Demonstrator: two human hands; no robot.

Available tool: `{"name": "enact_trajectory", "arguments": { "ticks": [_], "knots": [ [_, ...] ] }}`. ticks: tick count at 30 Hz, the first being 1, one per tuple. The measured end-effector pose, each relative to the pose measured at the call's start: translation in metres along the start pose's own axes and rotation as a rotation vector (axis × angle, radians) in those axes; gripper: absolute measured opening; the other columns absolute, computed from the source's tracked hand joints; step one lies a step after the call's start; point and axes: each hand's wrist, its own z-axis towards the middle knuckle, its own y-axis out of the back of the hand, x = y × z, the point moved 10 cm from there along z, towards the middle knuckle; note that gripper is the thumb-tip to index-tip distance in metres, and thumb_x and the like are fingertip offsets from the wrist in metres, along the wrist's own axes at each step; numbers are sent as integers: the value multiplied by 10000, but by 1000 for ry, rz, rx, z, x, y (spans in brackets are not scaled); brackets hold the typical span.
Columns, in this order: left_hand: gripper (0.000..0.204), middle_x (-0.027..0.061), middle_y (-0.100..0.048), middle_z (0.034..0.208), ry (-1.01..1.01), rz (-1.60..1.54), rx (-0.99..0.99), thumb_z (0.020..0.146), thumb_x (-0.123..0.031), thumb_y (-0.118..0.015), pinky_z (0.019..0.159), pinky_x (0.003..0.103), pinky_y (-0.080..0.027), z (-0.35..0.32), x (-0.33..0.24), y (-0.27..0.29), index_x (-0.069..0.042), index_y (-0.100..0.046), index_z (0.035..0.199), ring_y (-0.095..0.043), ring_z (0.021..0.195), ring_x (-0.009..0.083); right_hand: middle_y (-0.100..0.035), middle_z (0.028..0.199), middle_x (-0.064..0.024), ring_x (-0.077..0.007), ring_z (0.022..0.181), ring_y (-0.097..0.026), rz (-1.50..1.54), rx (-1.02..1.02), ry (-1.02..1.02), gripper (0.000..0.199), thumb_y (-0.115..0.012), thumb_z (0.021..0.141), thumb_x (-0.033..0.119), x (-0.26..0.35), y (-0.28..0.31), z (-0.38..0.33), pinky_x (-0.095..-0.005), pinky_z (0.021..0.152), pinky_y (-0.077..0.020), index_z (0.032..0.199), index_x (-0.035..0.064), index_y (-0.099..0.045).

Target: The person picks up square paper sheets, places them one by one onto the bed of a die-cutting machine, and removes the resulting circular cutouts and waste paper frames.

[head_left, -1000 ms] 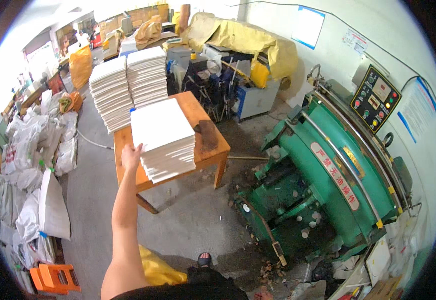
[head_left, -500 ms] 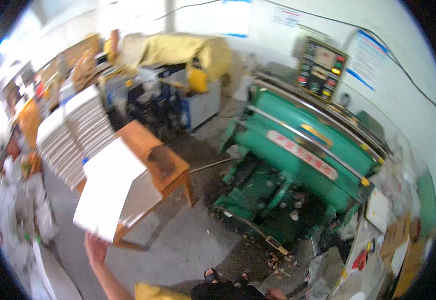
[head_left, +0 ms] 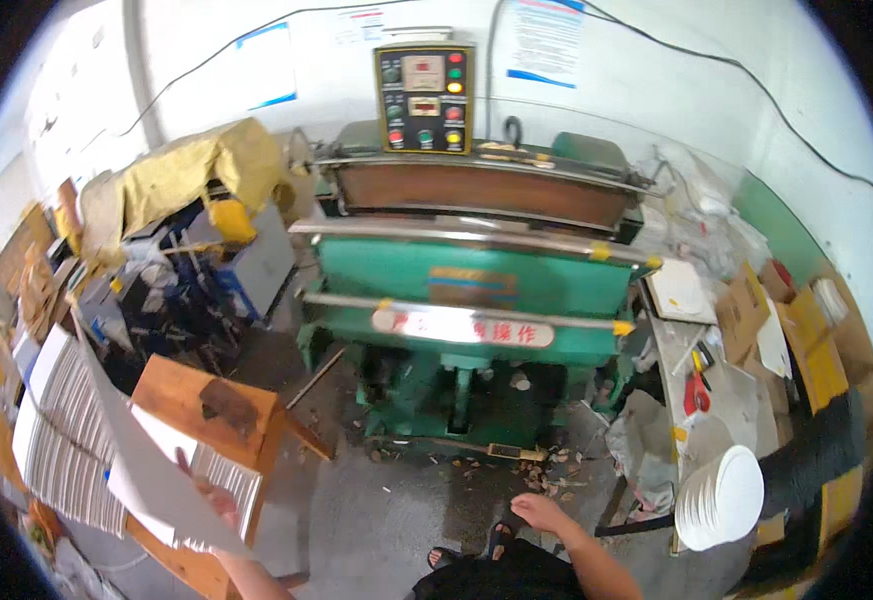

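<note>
My left hand [head_left: 221, 503] grips a large white cardboard sheet [head_left: 142, 440] near its lower edge, at the lower left. Tilted up on edge, the sheet hides part of the stacks behind it. Close by, a small pile of white board [head_left: 235, 485] lies on a wooden table [head_left: 189, 388]. A tall stack of white sheets [head_left: 62, 440] stands further left. My right hand [head_left: 542, 512] hangs in front of my body with fingers curled and nothing seen in it. Ahead stands a green press [head_left: 477, 265] with a brown plate [head_left: 477, 192] at its top.
A control panel [head_left: 425, 98] is above the press. Offcuts [head_left: 547, 475] litter the floor at its foot. On the right, a side table [head_left: 742, 400] holds a red-handled tool [head_left: 697, 394]; white discs [head_left: 722, 500] are stacked near it. Yellow-covered equipment [head_left: 182, 175] stands back left.
The view has swung right, bringing the press to the middle. The sheet in my left hand has gone from facing up to tilted on edge. My right hand has risen into fuller view.
</note>
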Motion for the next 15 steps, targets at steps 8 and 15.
{"name": "enact_trajectory", "arguments": {
  "ticks": [8, 15],
  "knots": [
    [646, 155, -590, 1174, 472, 589, -232, 806, -177, -714, 837, 368, -564, -20, 209, -17, 10, -405, 1341, -627, 1015, 252, -655, 974, -71, -140, 852, -604, 542, -440, 367, 205, -529, 966, 119, 198, 215, 9, -292, 773, -493, 1076, -29, -618],
    [376, 57, -658, 892, 728, 554, -426, 901, -98, -582, 486, 254, -488, -112, 276, 0, -1, -493, 1253, -612, 629, 119, -533, 1211, -218, -296, 1108, -561, 958, -345, -145, 590, -657, 870, 232, 89, 248, 238, -419, 936, -474, 1325, -55, -415]
  ]
}}
